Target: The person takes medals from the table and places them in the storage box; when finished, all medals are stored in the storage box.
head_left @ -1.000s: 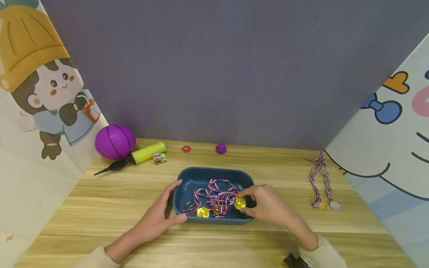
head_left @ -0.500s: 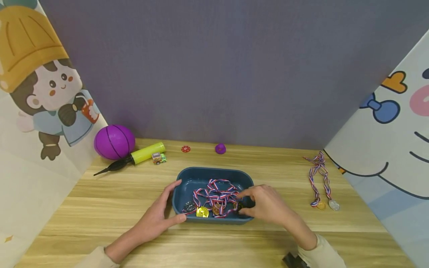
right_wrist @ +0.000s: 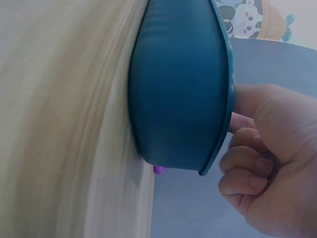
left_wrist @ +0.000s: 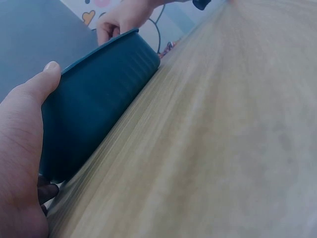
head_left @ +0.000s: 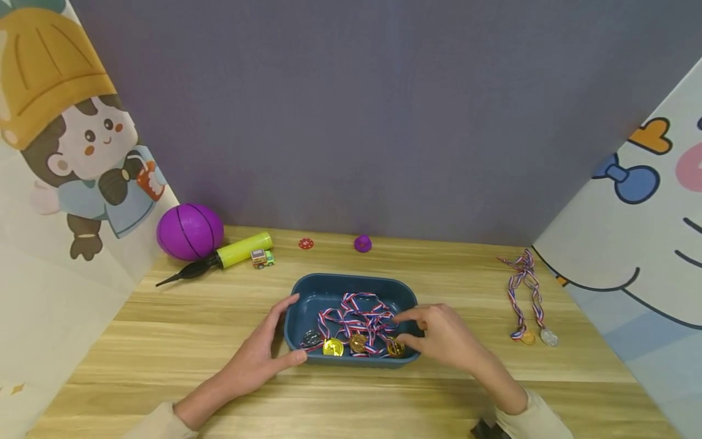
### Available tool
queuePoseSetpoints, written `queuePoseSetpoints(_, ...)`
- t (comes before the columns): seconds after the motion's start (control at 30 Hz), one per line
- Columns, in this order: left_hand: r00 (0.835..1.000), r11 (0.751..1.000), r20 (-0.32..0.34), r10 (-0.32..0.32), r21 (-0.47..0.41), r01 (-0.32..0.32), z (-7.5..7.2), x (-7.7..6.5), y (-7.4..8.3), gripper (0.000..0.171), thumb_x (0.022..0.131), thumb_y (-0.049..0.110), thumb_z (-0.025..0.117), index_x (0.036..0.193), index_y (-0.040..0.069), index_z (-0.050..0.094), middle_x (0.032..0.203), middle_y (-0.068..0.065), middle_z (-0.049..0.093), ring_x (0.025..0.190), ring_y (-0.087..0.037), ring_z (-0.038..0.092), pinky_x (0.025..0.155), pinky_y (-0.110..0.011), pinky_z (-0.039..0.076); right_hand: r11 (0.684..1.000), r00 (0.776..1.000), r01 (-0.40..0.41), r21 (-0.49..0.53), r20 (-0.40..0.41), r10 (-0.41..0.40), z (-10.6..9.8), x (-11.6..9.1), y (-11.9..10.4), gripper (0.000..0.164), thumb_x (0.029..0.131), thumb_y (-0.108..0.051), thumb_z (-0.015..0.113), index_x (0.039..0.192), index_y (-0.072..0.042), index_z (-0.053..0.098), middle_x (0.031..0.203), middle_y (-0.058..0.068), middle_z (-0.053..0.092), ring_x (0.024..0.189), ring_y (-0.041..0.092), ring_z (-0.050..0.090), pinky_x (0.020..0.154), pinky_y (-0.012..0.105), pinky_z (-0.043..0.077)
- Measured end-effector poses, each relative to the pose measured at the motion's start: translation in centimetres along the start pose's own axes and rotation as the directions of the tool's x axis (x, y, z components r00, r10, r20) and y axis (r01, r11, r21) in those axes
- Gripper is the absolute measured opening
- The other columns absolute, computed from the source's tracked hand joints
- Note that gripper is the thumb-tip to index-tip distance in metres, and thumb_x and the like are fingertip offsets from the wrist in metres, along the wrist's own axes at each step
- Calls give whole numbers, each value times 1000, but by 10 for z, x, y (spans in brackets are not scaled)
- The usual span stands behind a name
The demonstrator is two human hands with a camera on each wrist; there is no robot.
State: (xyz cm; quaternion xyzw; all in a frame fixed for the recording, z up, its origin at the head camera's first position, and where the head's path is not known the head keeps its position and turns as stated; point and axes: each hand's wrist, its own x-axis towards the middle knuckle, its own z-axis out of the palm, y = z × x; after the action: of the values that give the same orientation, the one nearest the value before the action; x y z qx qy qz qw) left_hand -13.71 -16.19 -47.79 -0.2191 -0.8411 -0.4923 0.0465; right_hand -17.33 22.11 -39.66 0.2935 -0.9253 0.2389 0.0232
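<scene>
A dark blue plastic bin [head_left: 351,361] stands on the table in the head view. In it lie a tangle of striped ribbons [head_left: 359,320], a dark silvery medal [head_left: 311,339], a bright gold medal [head_left: 333,347], a bronze-coloured medal [head_left: 358,343] and a darker gold medal [head_left: 395,347] by the front right wall. My left hand [head_left: 253,356] holds the bin's left end, thumb at the front rim. Over the right end hovers my right hand [head_left: 444,335], thumb and index finger apart, close to the darker gold medal. Its other fingers curl outside the bin in the right wrist view.
Two ribboned medals [head_left: 526,292] lie at the table's right. Along the back are a purple ball [head_left: 190,231], a yellow-green pump [head_left: 241,251], a toy truck [head_left: 262,258], a red chip [head_left: 306,244] and a small purple object [head_left: 362,244]. A grey panel [head_left: 373,122] rises behind.
The gold medal that my right hand pinched has gone down into the bin's front right and left its fingers. The bronze-coloured medal shows more plainly. My left hand stays put.
</scene>
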Motion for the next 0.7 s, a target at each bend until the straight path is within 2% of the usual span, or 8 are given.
queuePoseSetpoints(0.13, 1000, 1000, 0, 4, -4, -4, 0, 0, 1, 101, 95, 32, 89, 175, 28, 27, 168, -20, 50, 153, -45, 49, 124, -66, 35, 998, 995, 2, 62, -97, 4, 3, -6, 4, 29, 90, -11, 93, 118, -7, 86, 61, -18, 19, 56, -2, 13, 54, 18, 19)
queuePoseSetpoints(0.23, 1000, 1000, 1, 1, -6, -1, 0, 0, 1, 101, 95, 32, 89, 175, 27, 27, 167, -20, 50, 153, -45, 49, 125, -63, 36, 996, 980, 21, 86, -198, -3, 6, -11, 10, 29, 88, -9, 95, 116, -6, 86, 63, -19, 20, 57, -4, 13, 53, 17, 20)
queuePoseSetpoints(0.47, 1000, 1000, 1, 4, -9, -4, 0, 0, -1, 102, 95, 31, 90, 175, 27, 27, 168, -22, 49, 153, -46, 49, 127, -55, 36, 998, 907, 49, 49, -421, -24, 11, -23, 26, 28, 82, -6, 97, 108, -10, 88, 66, -19, 24, 60, -7, 16, 50, 16, 20)
queuePoseSetpoints(0.57, 1000, 1000, 3, 0, -12, 0, 0, 0, -1, 102, 95, 31, 89, 175, 28, 27, 168, -22, 49, 153, -45, 49, 127, -56, 36, 997, 881, 58, 42, -472, -31, 10, -27, 32, 30, 80, -3, 98, 106, -10, 88, 64, -16, 25, 61, -7, 17, 48, 16, 21)
queuePoseSetpoints(0.7, 1000, 1000, 6, -5, -18, 5, 0, 0, -2, 102, 95, 30, 89, 175, 30, 27, 167, -21, 49, 153, -45, 49, 126, -58, 36, 999, 867, 32, 42, -498, -7, 8, -34, 38, 31, 79, -2, 98, 107, -12, 89, 63, -14, 27, 62, -6, 18, 46, 18, 23)
